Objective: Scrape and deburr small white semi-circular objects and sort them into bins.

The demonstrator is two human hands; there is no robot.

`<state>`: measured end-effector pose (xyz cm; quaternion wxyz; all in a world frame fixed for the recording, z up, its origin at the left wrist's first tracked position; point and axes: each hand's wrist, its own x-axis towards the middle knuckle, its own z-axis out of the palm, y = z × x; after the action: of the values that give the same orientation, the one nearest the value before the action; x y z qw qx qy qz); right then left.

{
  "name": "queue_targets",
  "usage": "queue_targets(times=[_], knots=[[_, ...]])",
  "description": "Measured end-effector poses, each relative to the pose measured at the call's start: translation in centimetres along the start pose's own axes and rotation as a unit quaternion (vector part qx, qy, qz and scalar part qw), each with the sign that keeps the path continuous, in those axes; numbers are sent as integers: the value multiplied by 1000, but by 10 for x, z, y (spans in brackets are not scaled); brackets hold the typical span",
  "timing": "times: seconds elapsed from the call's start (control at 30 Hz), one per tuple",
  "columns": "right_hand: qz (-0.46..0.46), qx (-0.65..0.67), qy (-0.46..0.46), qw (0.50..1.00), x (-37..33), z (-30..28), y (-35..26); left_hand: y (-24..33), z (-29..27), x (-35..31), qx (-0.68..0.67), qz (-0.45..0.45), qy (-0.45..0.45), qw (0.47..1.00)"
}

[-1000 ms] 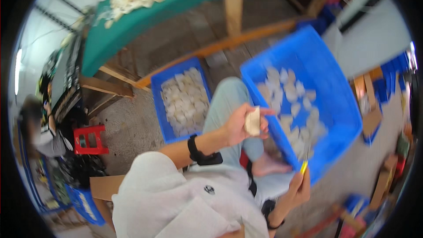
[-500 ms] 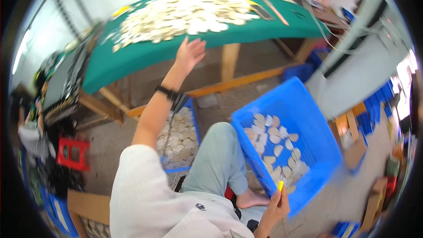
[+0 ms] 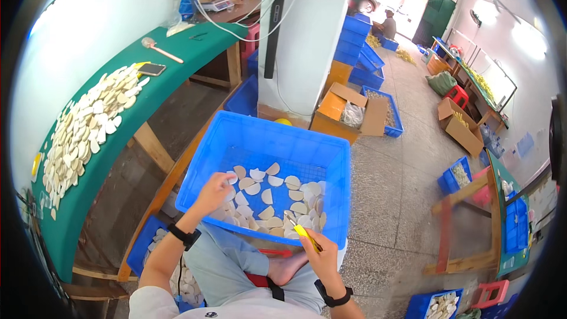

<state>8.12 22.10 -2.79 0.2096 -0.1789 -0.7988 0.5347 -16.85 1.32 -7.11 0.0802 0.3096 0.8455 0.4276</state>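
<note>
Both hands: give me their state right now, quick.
Left hand: fingers bent by the pale pieces; cannot tell if it holds one.
Right hand: closed, holding the yellow tool.

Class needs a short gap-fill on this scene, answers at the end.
1. The right hand holds a tool with a ____ handle.
2. The tub holding the pale pieces between the hands is coloured ____.
3. Of the tub's left and right sides, the left hand is nearer the ____.
4. The table cover at far left is coloured ____.

Missing words: yellow; blue; left; green.
</note>
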Motion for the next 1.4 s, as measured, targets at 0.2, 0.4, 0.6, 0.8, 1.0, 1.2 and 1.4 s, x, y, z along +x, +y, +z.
queue_targets(times=[0.2, 0.4, 0.6, 0.8, 1.0, 1.2, 1.4], knots=[[5, -9, 14, 1000, 7, -11, 23, 32, 107, 59, 148, 66, -330, 930], [30, 17, 77, 996, 4, -31, 55, 1, 257, 92, 243, 73, -426, 868], [54, 55, 124, 989, -2, -57, 67, -139, 339, 39, 365, 0, -572, 735], [95, 80, 163, 979, -5, -84, 84, -16, 280, 50, 355, -4, -603, 714], [75, 129, 151, 977, 2, -81, 75, 11, 257, 65, 390, 48, -593, 703], [43, 108, 131, 984, 2, -65, 67, 63, 203, 66, 381, 84, -522, 759], [72, 120, 157, 978, -3, -58, 29, 55, 145, 66, 240, 141, -320, 906]])
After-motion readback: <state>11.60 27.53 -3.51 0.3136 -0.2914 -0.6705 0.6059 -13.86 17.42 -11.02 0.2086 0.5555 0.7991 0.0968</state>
